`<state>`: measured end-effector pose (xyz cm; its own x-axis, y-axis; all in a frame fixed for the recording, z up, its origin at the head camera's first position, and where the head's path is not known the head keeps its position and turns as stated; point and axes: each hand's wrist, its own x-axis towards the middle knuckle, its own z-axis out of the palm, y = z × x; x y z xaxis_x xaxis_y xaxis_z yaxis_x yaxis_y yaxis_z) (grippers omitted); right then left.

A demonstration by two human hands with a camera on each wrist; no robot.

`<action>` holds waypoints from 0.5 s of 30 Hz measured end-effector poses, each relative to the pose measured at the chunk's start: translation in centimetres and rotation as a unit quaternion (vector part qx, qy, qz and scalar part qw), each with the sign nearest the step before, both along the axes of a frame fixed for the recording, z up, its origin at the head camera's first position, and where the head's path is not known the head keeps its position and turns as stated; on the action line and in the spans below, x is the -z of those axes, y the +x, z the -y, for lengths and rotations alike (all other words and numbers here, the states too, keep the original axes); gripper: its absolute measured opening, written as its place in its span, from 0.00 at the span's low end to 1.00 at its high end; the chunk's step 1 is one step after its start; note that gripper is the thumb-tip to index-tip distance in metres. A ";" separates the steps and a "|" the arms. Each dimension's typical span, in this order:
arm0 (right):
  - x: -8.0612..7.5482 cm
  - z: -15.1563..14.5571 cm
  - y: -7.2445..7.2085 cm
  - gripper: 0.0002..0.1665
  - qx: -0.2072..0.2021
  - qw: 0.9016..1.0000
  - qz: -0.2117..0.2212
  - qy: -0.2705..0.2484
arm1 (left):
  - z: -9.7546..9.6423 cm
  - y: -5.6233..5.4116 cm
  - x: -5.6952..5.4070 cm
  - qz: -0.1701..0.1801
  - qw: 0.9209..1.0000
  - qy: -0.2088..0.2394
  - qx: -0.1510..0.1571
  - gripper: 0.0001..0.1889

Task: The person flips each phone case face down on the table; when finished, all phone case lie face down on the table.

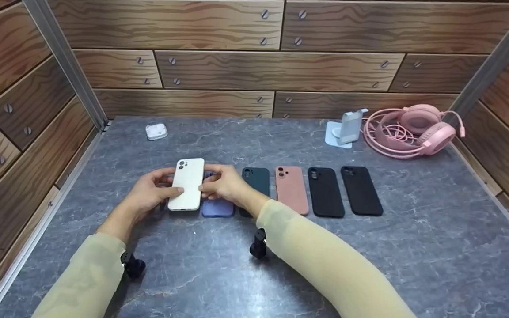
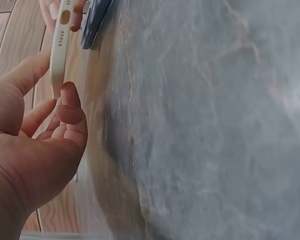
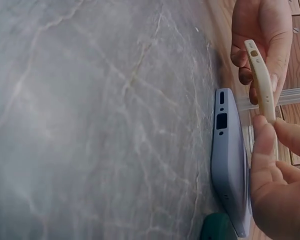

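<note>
A white phone case (image 1: 187,187) with two camera holes hangs above the table, its back facing up. My left hand (image 1: 148,194) grips it by the left edge, and my right hand (image 1: 228,183) pinches the right edge. In the left wrist view, the bottom edge of the white case (image 2: 61,55) shows its port opening. Below my right hand lies a purple phone case (image 1: 218,208), partly covered by that hand. A dark green phone case (image 1: 256,180) is beside it, partly hidden by the right wrist.
Farther right in the row lie a pink phone case (image 1: 292,190) and two black ones, a nearer black case (image 1: 326,192) and an end black case (image 1: 362,191). Behind stand a white phone stand (image 1: 351,128) and pink headphones (image 1: 435,137). A small white box (image 1: 156,131) sits back left.
</note>
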<state>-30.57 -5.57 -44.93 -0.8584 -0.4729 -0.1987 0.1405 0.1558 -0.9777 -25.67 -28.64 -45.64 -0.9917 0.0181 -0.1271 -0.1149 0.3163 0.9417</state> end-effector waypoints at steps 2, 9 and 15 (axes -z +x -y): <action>0.0 0.0 0.1 0.44 -0.012 0.999 -0.019 0.023 | 0.1 0.1 0.2 -0.005 1.000 -0.003 -0.002 0.37; 0.1 0.0 0.2 0.47 -0.034 0.993 -0.070 0.093 | 0.1 0.2 0.9 -0.008 1.000 -0.012 -0.014 0.37; 0.5 0.2 0.2 0.47 -0.027 0.991 -0.075 0.107 | -0.1 0.1 1.3 -0.017 1.000 -0.007 -0.020 0.37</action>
